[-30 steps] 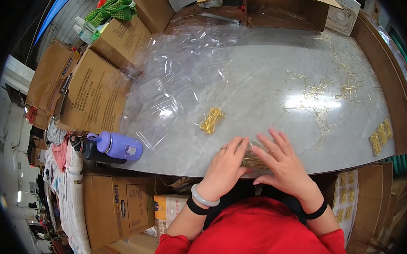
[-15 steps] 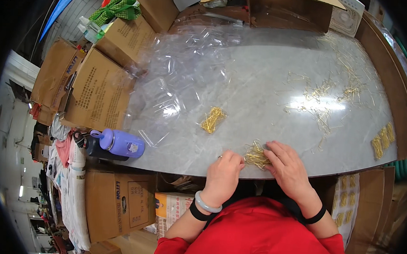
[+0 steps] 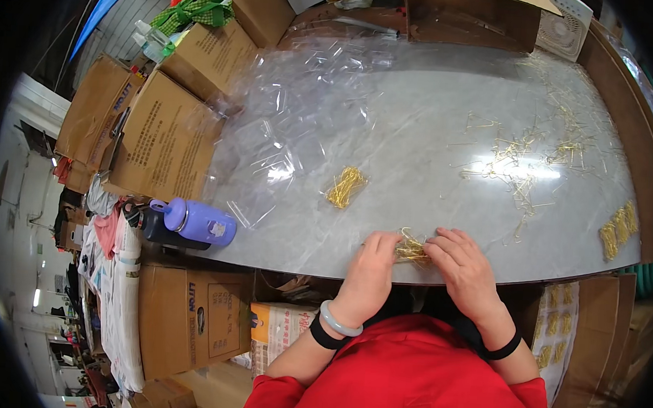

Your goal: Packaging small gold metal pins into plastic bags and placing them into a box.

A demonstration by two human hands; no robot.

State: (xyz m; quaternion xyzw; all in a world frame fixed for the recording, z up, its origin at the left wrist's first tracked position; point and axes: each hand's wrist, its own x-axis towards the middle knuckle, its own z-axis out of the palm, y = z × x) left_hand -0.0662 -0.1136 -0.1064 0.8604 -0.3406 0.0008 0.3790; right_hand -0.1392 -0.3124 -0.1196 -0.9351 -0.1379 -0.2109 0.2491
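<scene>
In the head view, the person's left hand (image 3: 371,274) and right hand (image 3: 464,274), both with fingers curled narrow, hold a small bundle of thin gold wire hooks (image 3: 411,250) between them at the near edge of the grey marbled bench (image 3: 420,113). 1 clear plastic packet of gold wire pieces (image 3: 346,188) lies beyond, near clear plastic sleeves (image 3: 286,121).

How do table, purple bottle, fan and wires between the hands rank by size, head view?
1. Table
2. Purple bottle and fan: too alike to rank; fan farther off.
3. Wires between left hand and right hand, partly covered.
</scene>
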